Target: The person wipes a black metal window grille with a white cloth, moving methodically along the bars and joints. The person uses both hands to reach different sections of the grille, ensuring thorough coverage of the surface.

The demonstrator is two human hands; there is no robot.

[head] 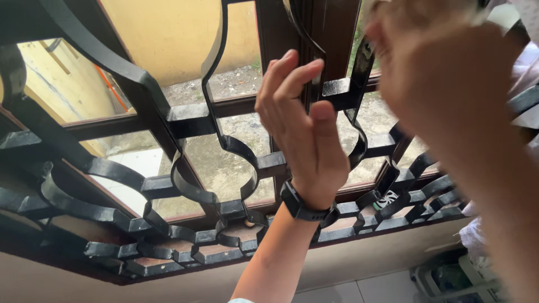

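Dark vertical window frame post (314, 33) stands upper centre, long axis running up-down, w/ the black wrought-iron grille (185, 120) of curved bars just in front of it. Left hand (303, 129) is up against the post: fingers (283, 76) loosely together, tips touching the grille bar beside it, thumb alongside, not clamped round anything. Black wristband (300, 206) on that wrist. Right hand (443, 73) is at upper right, nearer the camera, badly blurred; can't tell finger state or whether it touches anything. Left hand is clearly nearer the post. Behind the glass: yellow wall (168, 31), concrete ground (224, 163).
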